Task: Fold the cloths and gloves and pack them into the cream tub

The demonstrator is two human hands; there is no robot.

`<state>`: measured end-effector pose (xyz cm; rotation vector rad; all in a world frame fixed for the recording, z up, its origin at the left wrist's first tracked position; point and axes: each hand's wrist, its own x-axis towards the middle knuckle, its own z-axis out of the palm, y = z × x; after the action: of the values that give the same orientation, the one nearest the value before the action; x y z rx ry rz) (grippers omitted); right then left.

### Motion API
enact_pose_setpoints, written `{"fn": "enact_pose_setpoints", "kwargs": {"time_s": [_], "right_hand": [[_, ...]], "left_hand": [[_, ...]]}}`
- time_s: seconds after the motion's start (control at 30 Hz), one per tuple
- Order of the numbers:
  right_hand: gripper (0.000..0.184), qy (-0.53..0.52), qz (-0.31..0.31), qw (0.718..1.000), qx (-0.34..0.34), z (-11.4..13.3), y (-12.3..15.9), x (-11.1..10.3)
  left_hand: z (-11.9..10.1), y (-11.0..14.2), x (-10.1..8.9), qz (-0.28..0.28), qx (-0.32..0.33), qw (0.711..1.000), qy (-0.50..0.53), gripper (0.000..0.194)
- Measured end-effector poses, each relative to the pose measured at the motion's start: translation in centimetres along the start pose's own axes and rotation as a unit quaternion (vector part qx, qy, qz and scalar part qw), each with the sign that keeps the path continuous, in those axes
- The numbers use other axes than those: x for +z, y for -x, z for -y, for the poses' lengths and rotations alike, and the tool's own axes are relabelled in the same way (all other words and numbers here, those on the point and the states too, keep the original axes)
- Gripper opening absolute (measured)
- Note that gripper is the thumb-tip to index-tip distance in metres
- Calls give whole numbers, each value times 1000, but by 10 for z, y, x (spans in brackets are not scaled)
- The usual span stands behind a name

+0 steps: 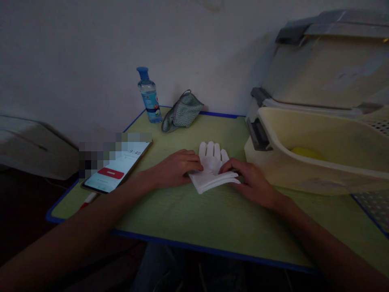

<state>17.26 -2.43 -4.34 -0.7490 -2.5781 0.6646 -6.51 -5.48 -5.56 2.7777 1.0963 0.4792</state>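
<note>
"What lay nearest you?"

"A pen (pixel 90 198), near left on the table (pixel 182 223)."

"And your hands?"

"My right hand (pixel 247 176) pinched the cuff of a white glove (pixel 209 160) between thumb and fingers. My left hand (pixel 180 168) had its fingers bent, close together, on the left edge; whether they pinched, I couldn't tell."

"Where was the glove?"

"Mid-table, between my hands, its fingers pointing far."

"Around it?"

"Phone (pixel 121 164) left, open bin (pixel 279 172) right; at the far side, a pouch (pixel 186 111), then a bottle (pixel 149 101) left of it."
</note>
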Motion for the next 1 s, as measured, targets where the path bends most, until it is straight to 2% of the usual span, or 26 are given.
{"fn": "enact_pose_setpoints", "kwargs": {"time_s": [0.13, 0.2, 0.27, 0.4, 0.47, 0.57, 0.67, 0.77, 0.83, 0.9, 1.0], "right_hand": [[22, 71, 26, 995, -59, 0, 1, 4], [21, 102, 35, 990, -87, 0, 1, 7], [17, 111, 43, 988, -101, -2, 1, 7], [18, 84, 43, 993, -76, 1, 2, 4], [18, 38, 41, 997, -59, 7, 2, 1], [11, -58, 31, 998, 4, 12, -2, 1], [10, -134, -3, 984, 121, 10, -9, 6], [17, -194, -40, 954, 224, 4, -14, 15], [30, -196, -61, 945, 255, 2, -16, 19], [38, -162, -88, 948, 258, 4, -16, 20], [39, -88, -126, 958, 244, 8, -16, 20]], "left_hand": [[1, 0, 9, -31, 17, 998, -53, 32], [2, 0, 9, -33, 26, 998, -48, 32], [2, 0, 6, -31, 31, 999, -25, 33], [-1, -1, -3, -15, 15, 998, 64, 29], [-5, -2, -9, 1, -21, 992, 125, 25], [-9, -3, -14, 47, -121, 966, 224, 19], [-6, -7, -12, 70, -242, 917, 310, 20], [-3, -14, -6, 37, -312, 864, 392, 24], [-3, -18, -3, 8, -331, 856, 397, 25], [-6, -21, -3, -14, -353, 860, 369, 23], [-10, -23, -3, -33, -393, 849, 351, 14]]}}
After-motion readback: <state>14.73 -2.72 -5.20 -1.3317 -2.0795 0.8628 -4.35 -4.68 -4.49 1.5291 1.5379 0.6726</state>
